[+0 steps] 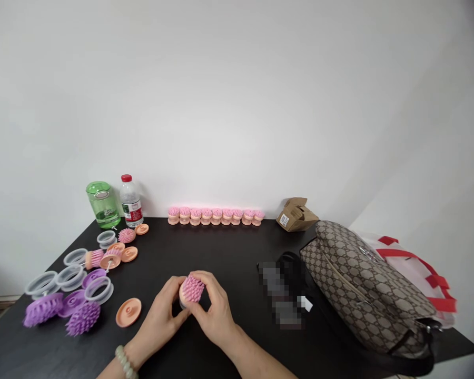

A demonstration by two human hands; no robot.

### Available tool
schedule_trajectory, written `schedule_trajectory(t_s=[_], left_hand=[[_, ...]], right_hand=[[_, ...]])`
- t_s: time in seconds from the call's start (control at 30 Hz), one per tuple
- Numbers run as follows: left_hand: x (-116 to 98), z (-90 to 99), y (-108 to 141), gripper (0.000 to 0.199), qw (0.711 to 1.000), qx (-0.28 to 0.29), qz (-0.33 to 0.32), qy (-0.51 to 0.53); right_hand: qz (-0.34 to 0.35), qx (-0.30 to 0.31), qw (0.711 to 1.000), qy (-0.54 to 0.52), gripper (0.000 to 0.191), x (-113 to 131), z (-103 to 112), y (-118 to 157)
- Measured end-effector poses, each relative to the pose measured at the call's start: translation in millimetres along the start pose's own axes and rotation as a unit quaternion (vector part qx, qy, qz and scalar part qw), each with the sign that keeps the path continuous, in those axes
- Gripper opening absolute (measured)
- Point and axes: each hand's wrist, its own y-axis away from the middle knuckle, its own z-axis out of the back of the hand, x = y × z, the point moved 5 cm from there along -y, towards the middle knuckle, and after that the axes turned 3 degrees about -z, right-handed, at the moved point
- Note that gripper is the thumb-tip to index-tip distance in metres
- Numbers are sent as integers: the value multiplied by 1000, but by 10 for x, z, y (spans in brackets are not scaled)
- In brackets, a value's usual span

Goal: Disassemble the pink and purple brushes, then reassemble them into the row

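Between my two hands, over the near middle of the black table, is a pink scalp massage brush (192,289) with soft bristles and a peach rim. My left hand (164,310) wraps its left side, thumb low. From the right, my right hand (214,309) grips the same brush with thumb and fingers. Its underside is hidden by my hands. A round peach disc (128,312) with a small central stem lies on the table left of my left hand. Along the wall stands a row of several pink brushes (216,216) on peach bases.
At left lie clear plastic rings (71,277), purple bristle heads (82,318) and peach parts (129,254). A green bottle (103,205) and a red-capped bottle (131,202) stand behind. Rightward are a cardboard box (296,215), a patterned bag (367,284) and a pixelated item (280,297).
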Motion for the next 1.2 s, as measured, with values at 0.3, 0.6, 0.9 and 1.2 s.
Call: schedule_trajectory(t_s=[0.3,0.6,0.9,1.2], left_hand=[[-28,43,-28,27,998,3,26,56],[12,81,-30,47,988,-19,54,144],[34,130,-18,51,954,-48,97,280],[-11,117,-1,51,929,-48,126,345]], right_hand=[[7,3,1000,24,44,-18,5,-6],[-59,21,998,-26,41,-197,21,31],[-88,18,996,-27,36,-324,4,76],[-79,47,994,-66,40,-331,19,73]])
